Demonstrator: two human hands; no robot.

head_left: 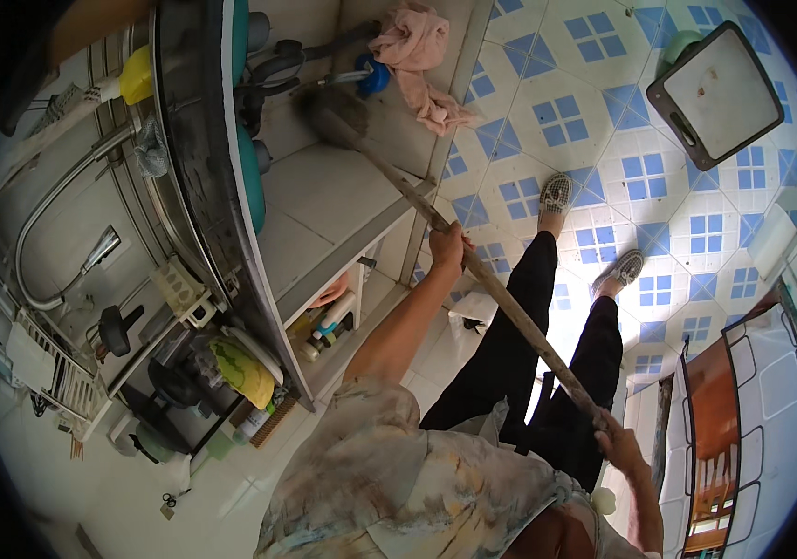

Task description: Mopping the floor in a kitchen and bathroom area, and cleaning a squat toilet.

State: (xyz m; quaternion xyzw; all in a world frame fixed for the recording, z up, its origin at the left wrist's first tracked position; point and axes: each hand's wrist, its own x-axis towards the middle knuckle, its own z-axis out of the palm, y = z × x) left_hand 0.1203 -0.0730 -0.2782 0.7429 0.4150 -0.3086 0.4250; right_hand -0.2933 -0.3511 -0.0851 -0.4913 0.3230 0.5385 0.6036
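- Nearest in, down at four o'clock, here's the right hand (615, 440), fingers wrapped round the near end of a long pole (527, 329) and clamped there.
- Up the shaft we go, just off centre toward two o'clock: the left hand (450, 250), clamped on the pole as well. The two hands are well apart, sharing the one tool.
- And the step in hand? By my reading, a two-handed reach, the pole slanting from four o'clock up toward eleven, its far end being worked low over the tiled shelf (305, 200).
- What the next move calls for, I'd judge: right hand steering from the butt, left hand acting as pivot, shaft guided past the shelf's grey edge (394, 209). Resting on that edge or passing above it? Can't tell from here.
- Now the look of it: a straight, brownish-grey shaft, blotchy and worn along its length, running out to a dark, shaggy-looking head (335, 119) at eleven o'clock. That end's blurred, so bristles or strands, I can't call it.
- Tight quarters out there! A blue rounded piece (375, 76) sits near the head, just short of twelve, dark tubing (338, 45) beyond, and at twelve a bunched pink cloth (412, 56), apart from the head.
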